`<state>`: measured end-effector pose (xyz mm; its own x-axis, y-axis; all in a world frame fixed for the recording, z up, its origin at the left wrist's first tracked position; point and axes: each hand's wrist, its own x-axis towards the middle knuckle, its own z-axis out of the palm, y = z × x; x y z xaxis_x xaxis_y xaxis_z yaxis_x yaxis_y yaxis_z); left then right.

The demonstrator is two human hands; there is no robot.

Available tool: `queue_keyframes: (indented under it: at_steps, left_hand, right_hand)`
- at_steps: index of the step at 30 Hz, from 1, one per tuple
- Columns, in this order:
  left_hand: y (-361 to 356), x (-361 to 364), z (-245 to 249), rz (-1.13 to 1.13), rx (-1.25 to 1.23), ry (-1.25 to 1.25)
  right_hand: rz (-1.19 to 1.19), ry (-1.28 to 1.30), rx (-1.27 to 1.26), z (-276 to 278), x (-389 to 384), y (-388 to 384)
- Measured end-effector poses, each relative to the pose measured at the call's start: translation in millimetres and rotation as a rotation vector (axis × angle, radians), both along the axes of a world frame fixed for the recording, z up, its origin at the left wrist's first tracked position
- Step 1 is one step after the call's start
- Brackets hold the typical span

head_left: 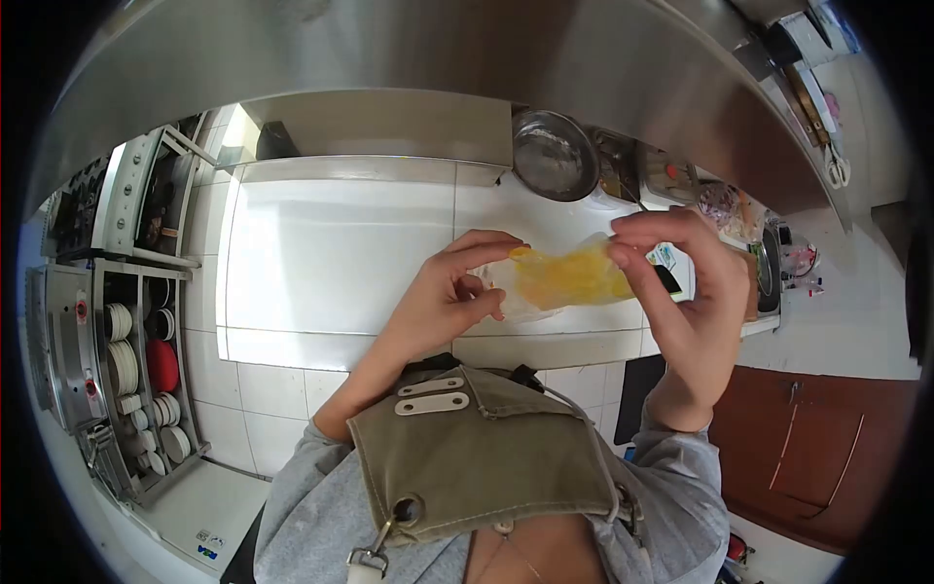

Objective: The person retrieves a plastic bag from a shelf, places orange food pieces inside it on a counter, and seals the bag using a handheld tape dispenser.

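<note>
Between my two hands stretches a clear plastic bag with something yellow inside, held up over the white tiled counter. My left hand pinches the bag's left end between thumb and fingers. At the opposite end, the thumb and forefinger of my right hand grip the bag's upper right corner. The yellow contents look soft and flat through the film. Behind the bag, near my right hand, part of a white and black item shows on the counter.
A large metal bowl stands at the counter's back, beside metal containers and bagged goods. A steel shelf overhangs the front. On the left, a rack holds stacked plates. Scissors hang at the right.
</note>
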<state>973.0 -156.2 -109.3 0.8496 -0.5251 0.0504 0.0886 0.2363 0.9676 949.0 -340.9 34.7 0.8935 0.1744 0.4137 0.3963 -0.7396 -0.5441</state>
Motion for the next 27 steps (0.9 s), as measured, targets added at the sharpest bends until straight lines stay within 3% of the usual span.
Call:
queue_keyframes:
  at_steps: [1, 6, 11, 14, 15, 18, 19, 22, 23, 24, 26, 27]
  left_hand:
    - [0.1, -0.7, -0.8, -0.001, 0.0, 0.009]
    - [-3.2, -4.3, -13.8, 0.029, -0.097, 0.043]
    - [-2.4, -7.0, 0.4, -0.008, 0.007, 0.021]
    - [-2.0, -9.3, -12.3, 0.034, -0.021, 0.036]
    - [-1.2, -11.8, -10.8, 0.039, -0.02, 0.04]
    - [1.1, -7.3, -3.5, 0.03, 0.02, 0.014]
    - [1.2, -7.5, -4.9, 0.02, 0.019, 0.017]
    - [-0.8, -18.3, -17.9, 0.0, -0.002, 0.054]
    - [-2.7, -15.9, -19.9, 0.009, -0.036, 0.064]
    - [-3.9, -13.8, -16.1, 0.016, -0.042, 0.063]
    - [-3.8, -17.3, -7.5, 0.001, -0.013, 0.012]
    - [-3.5, -18.3, -9.9, -0.004, -0.012, 0.007]
  right_hand:
    - [0.045, -0.002, -0.093, 2.2, 0.3, 1.6]
    - [0.029, -0.1, -0.091, 4.5, -8.2, 1.1]
    - [0.086, -0.052, -0.343, -8.0, -9.1, 4.5]
    - [-0.022, -0.227, -0.249, 3.4, -16.2, 4.8]
    - [0.036, -0.121, -0.226, -3.4, -12.3, 6.9]
    - [0.049, -0.139, -0.134, -6.0, -16.4, -2.9]
    - [-0.045, -0.187, -0.08, -5.3, -17.1, 5.1]
    - [0.119, 0.012, -0.231, -13.6, -13.4, 1.3]
    - [0.034, -0.172, -0.069, -11.4, -15.9, -2.1]
    - [0.041, -0.173, -0.074, -12.3, -12.5, -0.4]
    - [0.095, 0.079, -0.214, -21.3, -13.4, 3.8]
    - [0.133, 0.036, -0.23, -22.8, -14.2, 0.2]
